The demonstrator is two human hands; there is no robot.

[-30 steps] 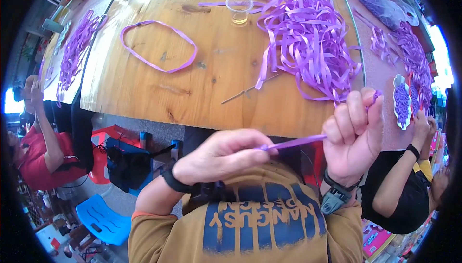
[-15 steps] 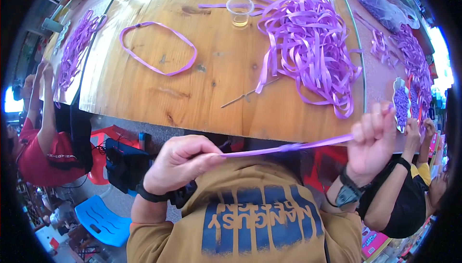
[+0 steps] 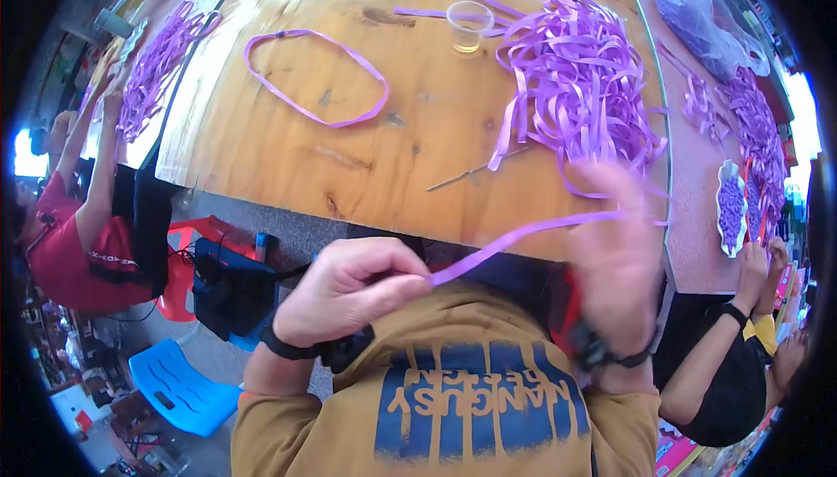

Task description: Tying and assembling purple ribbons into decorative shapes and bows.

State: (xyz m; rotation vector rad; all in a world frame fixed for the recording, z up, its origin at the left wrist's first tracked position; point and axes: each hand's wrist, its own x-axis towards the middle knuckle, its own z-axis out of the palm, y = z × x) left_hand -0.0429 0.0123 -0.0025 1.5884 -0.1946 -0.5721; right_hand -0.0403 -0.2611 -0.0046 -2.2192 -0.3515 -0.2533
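My left hand (image 3: 362,289) pinches one end of a narrow purple ribbon (image 3: 506,240) between thumb and fingers, just off the table's near edge. From there the ribbon bends up and rightward to my right hand (image 3: 615,259). That hand is raised and smeared by motion, so its grip does not show. Beyond it lies a tangled heap of purple ribbons (image 3: 580,76). A closed purple ribbon loop (image 3: 384,93) lies flat on the wooden table (image 3: 288,159), left of the heap.
A clear plastic cup (image 3: 468,37) with yellowish liquid stands beside the heap; a thin stick (image 3: 449,182) lies nearer. Co-workers sit left and right. At right are a white tray of small purple pieces (image 3: 731,211) and a plastic bag (image 3: 697,23). A blue stool (image 3: 183,394) stands lower left.
My right hand has moved up and left, blurring. The ribbon, earlier drawn straight with a knot-like spot midway, now hangs in a slack curve. My left hand keeps its pinch.
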